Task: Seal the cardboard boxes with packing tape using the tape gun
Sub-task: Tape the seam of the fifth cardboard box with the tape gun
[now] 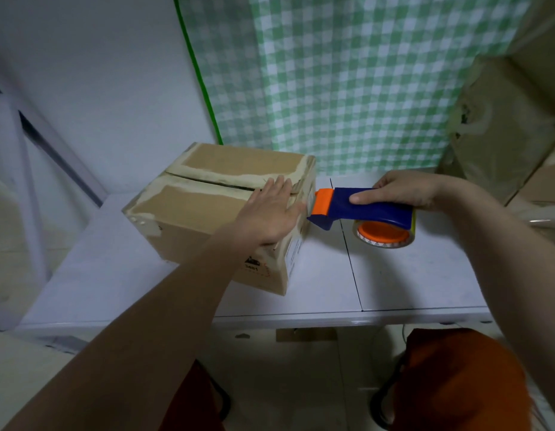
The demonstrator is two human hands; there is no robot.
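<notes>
A brown cardboard box [189,206] stands on the white table [394,284], its two top flaps folded down with a dark seam between them. My left hand [270,213] lies flat with straight fingers on the right end of the box top, across the seam. My right hand [403,191] grips a blue and orange tape gun [369,209] carrying a clear tape roll with an orange core. The gun's orange nose touches the upper right side of the box, just beside my left thumb.
A green checked curtain [347,88] hangs behind the table. Large brown boxes [506,119] stand at the far right. A white frame [36,157] leans at the left. My orange-clad knees [456,377] show below the table's front edge.
</notes>
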